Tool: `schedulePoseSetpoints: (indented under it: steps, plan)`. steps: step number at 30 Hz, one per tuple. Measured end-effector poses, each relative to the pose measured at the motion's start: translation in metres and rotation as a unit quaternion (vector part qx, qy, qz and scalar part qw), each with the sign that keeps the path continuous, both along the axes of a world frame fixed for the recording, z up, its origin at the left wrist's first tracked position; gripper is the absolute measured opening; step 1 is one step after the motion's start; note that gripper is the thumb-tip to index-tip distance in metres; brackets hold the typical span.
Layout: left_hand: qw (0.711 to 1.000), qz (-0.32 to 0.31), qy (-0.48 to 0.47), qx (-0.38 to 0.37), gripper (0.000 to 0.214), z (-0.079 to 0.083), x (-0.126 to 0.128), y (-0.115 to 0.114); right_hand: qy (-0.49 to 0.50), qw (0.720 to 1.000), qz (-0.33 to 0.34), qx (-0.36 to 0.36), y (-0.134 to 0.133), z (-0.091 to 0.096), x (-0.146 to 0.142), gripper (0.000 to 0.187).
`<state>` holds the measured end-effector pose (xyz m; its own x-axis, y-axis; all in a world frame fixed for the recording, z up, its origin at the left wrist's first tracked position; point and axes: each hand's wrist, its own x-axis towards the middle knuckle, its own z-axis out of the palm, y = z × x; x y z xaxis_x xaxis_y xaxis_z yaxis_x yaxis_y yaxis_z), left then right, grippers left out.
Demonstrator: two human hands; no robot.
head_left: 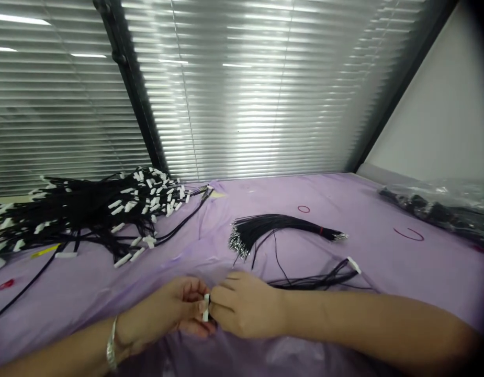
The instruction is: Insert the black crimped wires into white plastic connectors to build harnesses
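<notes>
White connector (205, 307), small and rigid, sits pinched between both hands at the near edge of the purple cloth (304, 193). Left hand (175, 309) clamps it with fingertips; right hand (242, 311) closes on the thin black wire (304, 283) feeding in. Wire judged limp and light: best held close behind the connector. Tied wire bundle (281, 225) lies near.

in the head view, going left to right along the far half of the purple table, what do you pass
pile of black wires with white connectors → bundle of bare black wires tied with a red band → small red rubber band → open red band → clear bags of wires
</notes>
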<state>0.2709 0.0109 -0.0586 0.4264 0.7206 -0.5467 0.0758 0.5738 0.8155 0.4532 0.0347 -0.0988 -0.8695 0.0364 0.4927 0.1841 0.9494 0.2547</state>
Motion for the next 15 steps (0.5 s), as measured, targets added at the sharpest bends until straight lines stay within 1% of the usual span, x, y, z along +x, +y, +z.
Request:
schedulePoseSetpoints:
  steps: [1,3,4,5,6,7,8,10,12,13,15]
  plan:
    - [1.0,-0.006,-0.001,-0.004,0.023,0.001,-0.001,0.0,0.0,1.0,-0.005,-0.012,-0.001,0.007,0.001,0.019]
    - [1.0,-0.015,-0.013,-0.006,0.022,0.0,-0.004,0.0,-0.005,0.999,-0.02,-0.046,0.004,0.029,0.011,0.019]
    - [1.0,-0.018,-0.019,0.0,0.022,-0.001,-0.007,0.0,-0.008,0.997,-0.026,-0.067,0.011,0.042,0.024,0.018]
    - [0.999,-0.02,-0.021,0.013,0.021,-0.003,-0.01,0.0,-0.025,0.995,-0.027,-0.097,0.022,0.055,0.041,0.021]
    - [0.999,-0.022,-0.018,0.029,0.02,-0.005,-0.013,0.0,-0.028,0.989,-0.064,-0.129,0.034,0.066,0.064,0.025]
    - [0.999,-0.023,-0.011,0.046,0.02,-0.007,-0.015,-0.001,-0.015,0.978,-0.14,-0.154,0.046,0.075,0.09,0.028]
    - [0.998,-0.026,-0.001,0.057,0.019,-0.009,-0.016,-0.001,0.002,0.96,-0.226,-0.167,0.056,0.081,0.118,0.031]
    - [0.998,-0.017,0.001,0.059,0.021,-0.009,-0.015,-0.005,-0.002,0.926,-0.338,-0.171,0.07,0.084,0.17,0.042]
    - [0.998,0.012,-0.021,0.05,0.027,-0.003,-0.012,-0.01,-0.035,0.896,-0.406,-0.18,0.077,0.076,0.207,0.04]
    - [0.998,0.031,-0.035,0.05,0.028,0.002,-0.011,-0.013,-0.055,0.883,-0.426,-0.188,0.079,0.069,0.218,0.036]
    - [0.992,0.08,-0.058,0.077,0.026,0.015,-0.015,-0.017,-0.086,0.86,-0.461,-0.201,0.083,0.053,0.226,0.029]
